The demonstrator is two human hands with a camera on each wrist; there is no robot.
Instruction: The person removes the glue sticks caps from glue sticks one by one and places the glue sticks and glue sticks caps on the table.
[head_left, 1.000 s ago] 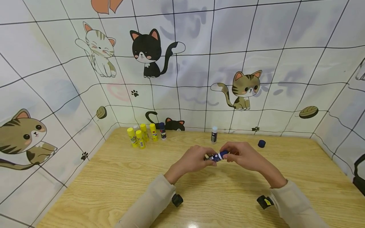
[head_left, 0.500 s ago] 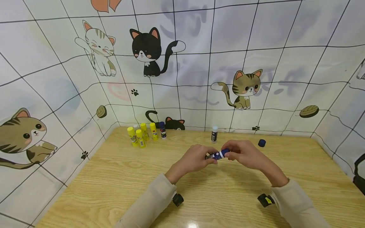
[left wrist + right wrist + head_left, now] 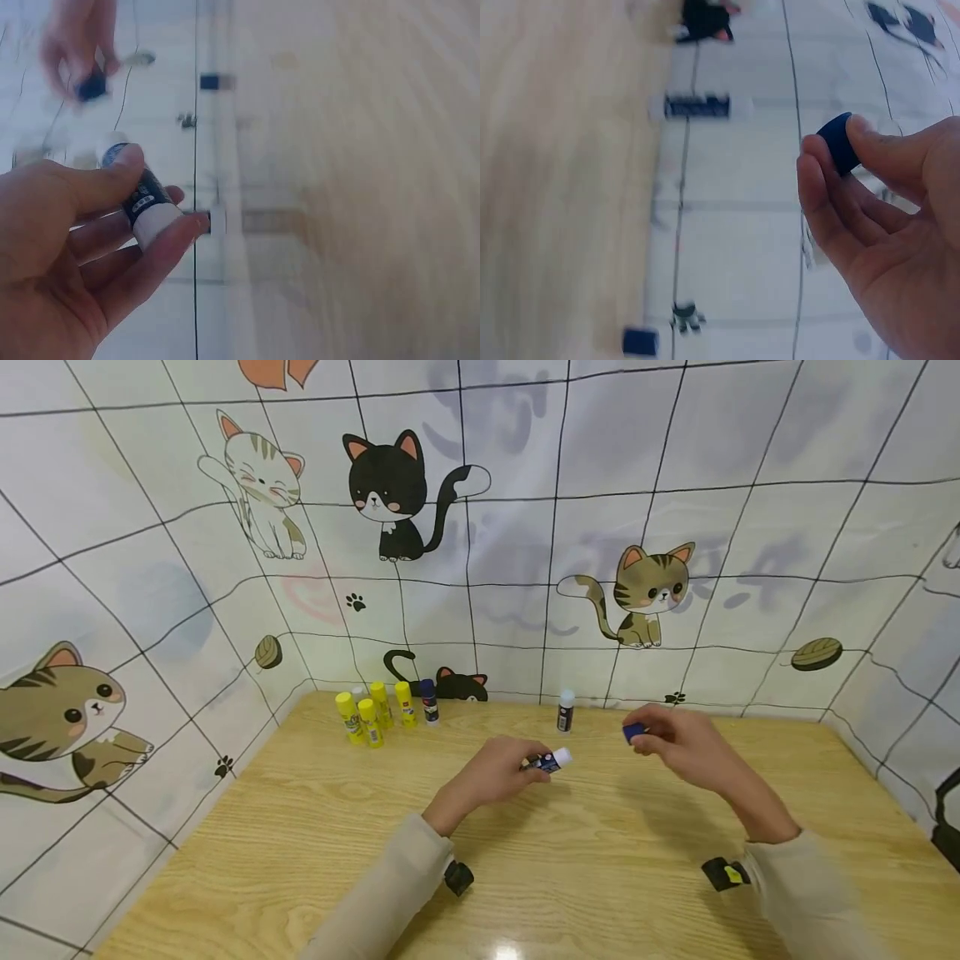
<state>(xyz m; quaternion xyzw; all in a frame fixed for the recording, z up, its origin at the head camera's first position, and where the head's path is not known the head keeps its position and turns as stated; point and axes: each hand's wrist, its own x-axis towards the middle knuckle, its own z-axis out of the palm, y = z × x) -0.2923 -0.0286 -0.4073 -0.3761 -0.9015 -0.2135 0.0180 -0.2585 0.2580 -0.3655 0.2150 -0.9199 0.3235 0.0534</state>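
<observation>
left hand point(image 3: 497, 770) grips glue stick point(image 3: 148, 190), right hand point(image 3: 688, 747) pinches blue cap point(image 3: 839, 145).

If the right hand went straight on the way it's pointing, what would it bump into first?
Probably the upright white-topped glue stick, with the blue cap pinched in the right hand leading. Depth is unclear, so it might pass above.

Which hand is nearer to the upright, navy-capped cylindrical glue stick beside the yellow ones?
Left. The left hand is in front and right of the navy-capped glue stick; the right hand is farther right.
</observation>
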